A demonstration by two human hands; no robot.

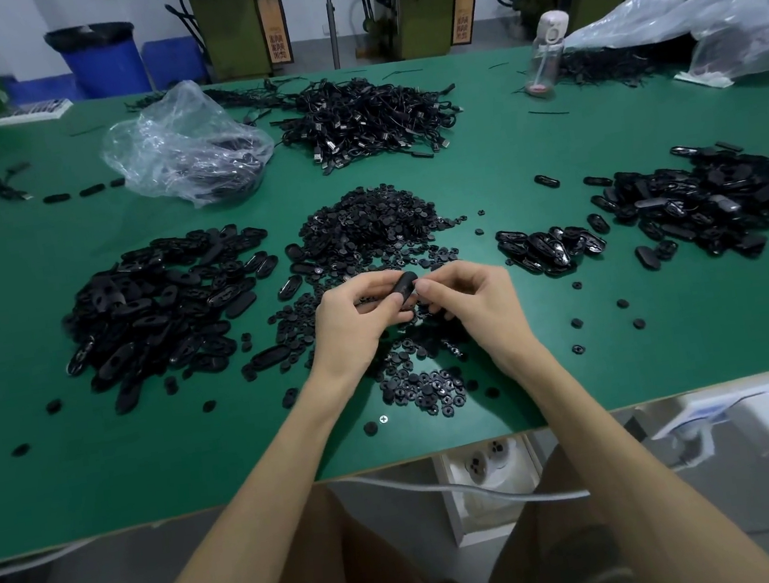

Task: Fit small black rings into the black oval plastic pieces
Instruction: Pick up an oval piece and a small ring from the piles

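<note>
Both hands meet over the middle of the green table point(575, 364). My left hand point(355, 321) grips a black oval plastic piece point(405, 287) between thumb and fingers. My right hand point(463, 298) has curled fingers touching the same piece at its right end; whether a ring is pinched there I cannot tell. A heap of small black rings point(370, 230) lies just beyond and under the hands. A big pile of oval pieces point(157, 309) sits to the left. A smaller group of oval pieces point(548, 244) lies to the right.
Another large pile of black pieces point(710, 202) lies at far right. A heap of black cables point(366, 119) and a clear plastic bag point(185, 146) sit further back, with a bottle point(545, 56) and more bags at back right. Loose rings dot the table's near edge.
</note>
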